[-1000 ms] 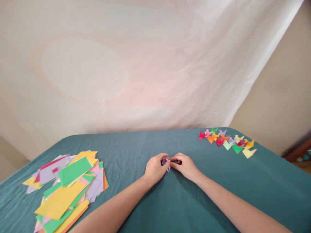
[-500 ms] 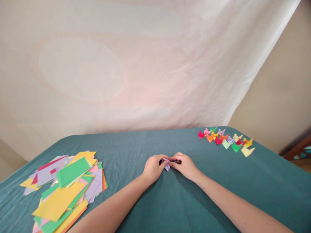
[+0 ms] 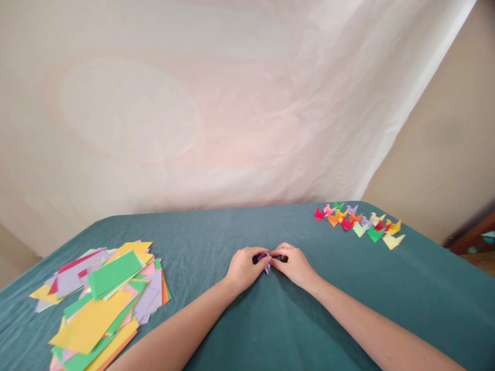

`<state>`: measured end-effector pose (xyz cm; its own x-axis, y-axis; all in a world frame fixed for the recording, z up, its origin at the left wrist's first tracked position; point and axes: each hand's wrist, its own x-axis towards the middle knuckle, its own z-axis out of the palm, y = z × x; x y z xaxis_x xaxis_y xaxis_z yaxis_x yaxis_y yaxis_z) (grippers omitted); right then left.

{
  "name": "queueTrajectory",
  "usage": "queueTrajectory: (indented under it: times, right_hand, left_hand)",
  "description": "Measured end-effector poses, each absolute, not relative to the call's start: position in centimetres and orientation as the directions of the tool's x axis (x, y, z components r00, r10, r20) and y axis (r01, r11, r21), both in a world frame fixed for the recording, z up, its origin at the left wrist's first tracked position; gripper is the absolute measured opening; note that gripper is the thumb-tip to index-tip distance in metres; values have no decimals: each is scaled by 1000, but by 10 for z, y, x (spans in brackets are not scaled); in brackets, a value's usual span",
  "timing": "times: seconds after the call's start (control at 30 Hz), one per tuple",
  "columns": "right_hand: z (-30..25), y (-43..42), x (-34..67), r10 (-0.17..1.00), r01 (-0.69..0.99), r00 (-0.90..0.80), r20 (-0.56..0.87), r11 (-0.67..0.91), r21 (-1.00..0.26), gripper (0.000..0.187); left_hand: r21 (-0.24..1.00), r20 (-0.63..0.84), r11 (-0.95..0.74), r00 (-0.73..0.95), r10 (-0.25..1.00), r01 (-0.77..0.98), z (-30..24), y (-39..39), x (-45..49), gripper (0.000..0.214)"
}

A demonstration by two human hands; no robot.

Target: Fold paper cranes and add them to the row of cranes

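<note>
Between my two hands, just above the middle of the table, is a small piece of folded purple paper [image 3: 266, 263] with a point hanging downward. My left hand [image 3: 246, 266] pinches it from the left between thumb and fingers. From the right, the thumb and fingertips of my right hand [image 3: 292, 263] close on its other side. The fingers cover much of the paper, so its full shape is hidden.
A loose pile of coloured paper sheets [image 3: 96, 319] lies on the left of the green-covered table [image 3: 216, 232]. Several small folded paper birds [image 3: 359, 229] stand in rows at the back right. A pale cloth [image 3: 232, 103] hangs behind the table.
The purple paper has tilted slightly between my fingertips and shows a little differently. Both hands keep nearly the same place.
</note>
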<state>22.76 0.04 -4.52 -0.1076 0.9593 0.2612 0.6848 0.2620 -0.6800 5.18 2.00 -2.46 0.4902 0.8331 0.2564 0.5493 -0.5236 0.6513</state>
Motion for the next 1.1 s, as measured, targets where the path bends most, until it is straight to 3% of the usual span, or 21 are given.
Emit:
queueTrajectory:
  times: [0.5, 0.8, 1.1]
  right_hand:
    - [-45, -6, 225, 936, 758, -124, 331, 304, -577, 18]
    - [-44, -10, 221, 909, 828, -150, 390, 330, -452, 20]
    - [-45, -10, 221, 894, 847, -158, 419, 341, -407, 19]
  left_hand:
    - [648, 263, -535, 501, 825, 542, -22, 18, 52, 26]
    - [562, 343, -614, 520, 782, 553, -26, 20, 52, 19]
    - [572, 434, -679, 533, 726, 460, -25, 21, 52, 15]
